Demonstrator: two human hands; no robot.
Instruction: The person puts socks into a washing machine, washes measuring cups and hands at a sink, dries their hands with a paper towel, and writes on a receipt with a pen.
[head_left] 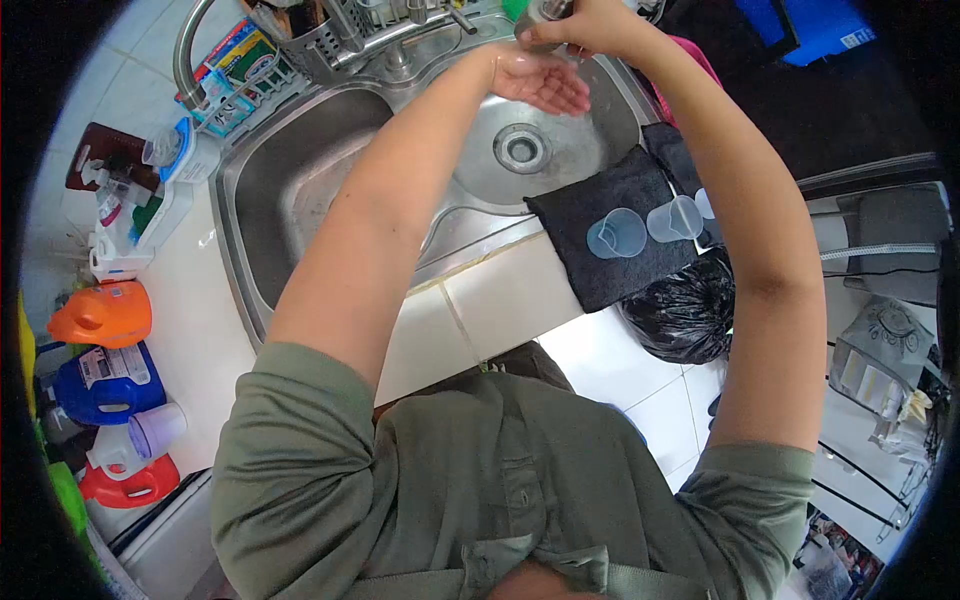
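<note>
My left hand (541, 80) is held palm up over the right basin of the steel sink (480, 188). Its fingers are stretched out and slightly curled, and the palm looks wet. Just above it, at the top edge of the view, my right hand (604, 28) grips a grey, shiny container (546, 28) tilted over the left palm. The container's upper part is cut off, so its exact kind is unclear. Below the left hand, the round drain (521, 149) shows in the basin.
Two clear plastic cups (617, 234) (676, 219) lie on a dark folded cloth (570, 215) at the sink's right. A curved faucet (186, 60) rises at the upper left. Detergent bottles (104, 313) line the left counter. A black trash bag (683, 312) stands below the counter edge.
</note>
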